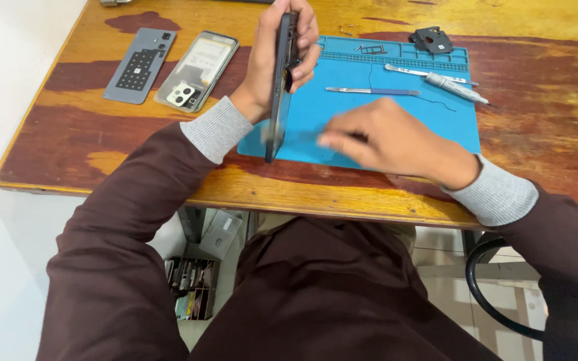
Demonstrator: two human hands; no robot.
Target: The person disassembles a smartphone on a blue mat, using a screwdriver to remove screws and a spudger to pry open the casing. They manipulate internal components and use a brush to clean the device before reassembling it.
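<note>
Phone [279,87] stands on edge at the blue mat's [396,127] left edge, clamped in the left hand [272,60]; its back cover [197,70] and a grey plate [139,65] already lie near the table's [168,184] far left corner, so it looks well opened. Right hand [386,140] blurs over the mat, fingers curled; whether they pinch anything I cannot tell

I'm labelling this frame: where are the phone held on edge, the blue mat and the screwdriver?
phone [279,93], head view, on its dark side edge.
blue mat [342,127], head view, on a bare part.
screwdriver [456,87], head view, on its handle.
</note>
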